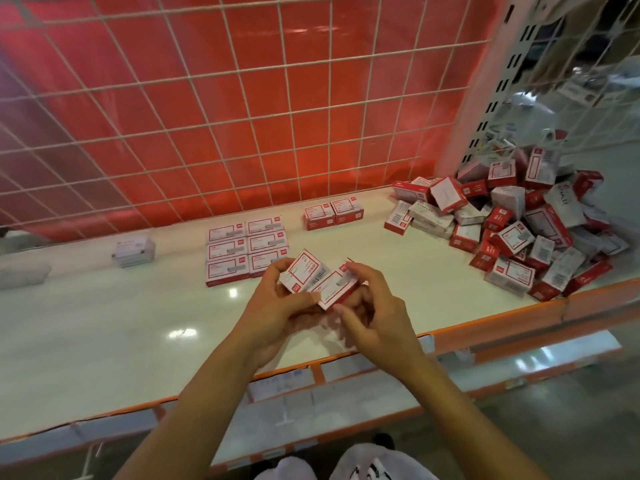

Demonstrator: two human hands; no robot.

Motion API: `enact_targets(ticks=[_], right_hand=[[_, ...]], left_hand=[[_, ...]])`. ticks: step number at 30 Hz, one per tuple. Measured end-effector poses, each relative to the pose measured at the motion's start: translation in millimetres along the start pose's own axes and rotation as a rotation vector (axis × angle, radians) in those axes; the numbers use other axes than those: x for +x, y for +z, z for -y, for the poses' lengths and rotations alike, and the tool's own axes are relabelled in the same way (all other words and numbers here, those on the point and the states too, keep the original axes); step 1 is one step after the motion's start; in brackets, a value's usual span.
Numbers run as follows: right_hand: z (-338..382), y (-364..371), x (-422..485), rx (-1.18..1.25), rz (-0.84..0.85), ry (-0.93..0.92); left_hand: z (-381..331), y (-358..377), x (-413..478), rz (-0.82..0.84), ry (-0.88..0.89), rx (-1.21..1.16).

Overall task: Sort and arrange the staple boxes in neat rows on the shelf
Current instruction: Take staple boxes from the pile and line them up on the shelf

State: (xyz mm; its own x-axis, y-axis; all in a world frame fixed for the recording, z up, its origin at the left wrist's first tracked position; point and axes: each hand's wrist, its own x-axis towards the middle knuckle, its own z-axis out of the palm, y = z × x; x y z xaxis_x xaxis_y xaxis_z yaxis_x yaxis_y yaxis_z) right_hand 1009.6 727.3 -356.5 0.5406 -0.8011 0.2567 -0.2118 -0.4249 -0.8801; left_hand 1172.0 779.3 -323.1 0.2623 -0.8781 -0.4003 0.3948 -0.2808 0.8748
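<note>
Hands are meeting low over the front of the shelf. The left hand is curling its fingers round the first staple box. The right hand is pinching the second staple box, which is lying askew against the first, the two touching. Both hands are gripping cardboard; neither is lying flat or free.

To do this step well, the person is likely needing to square the pair first, labels up and reading one way, before lowering anything. At ten o'clock from the hands, a tidy block of six boxes is sitting two wide and three deep, and its near edge is offering the line to extend. At twelve o'clock, farther back, a pair of boxes is starting another group near the wire mesh. At two o'clock the unsorted heap is spilling against the side, and its boxes are looking mixed in size, so each one is probably worth checking against the group it is joining.
</note>
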Motion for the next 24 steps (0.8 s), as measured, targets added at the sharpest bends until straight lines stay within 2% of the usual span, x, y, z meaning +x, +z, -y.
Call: enact_targets(ticks=[4,14,19,24], right_hand=[[4,8,6,-0.021,0.041,0.049],[30,24,25,-0.209,0.326,0.136],[35,36,32,-0.249,0.324,0.203],[33,44,39,-0.235,0.217,0.244]], left_hand=[[-4,-26,-9,0.004,0.004,0.076],[-14,-68,-26,0.014,-0.011,0.201],[-13,-84,-28,-0.062,0.016,0.202],[-17,-105,-29,-0.147,0.029,0.254]])
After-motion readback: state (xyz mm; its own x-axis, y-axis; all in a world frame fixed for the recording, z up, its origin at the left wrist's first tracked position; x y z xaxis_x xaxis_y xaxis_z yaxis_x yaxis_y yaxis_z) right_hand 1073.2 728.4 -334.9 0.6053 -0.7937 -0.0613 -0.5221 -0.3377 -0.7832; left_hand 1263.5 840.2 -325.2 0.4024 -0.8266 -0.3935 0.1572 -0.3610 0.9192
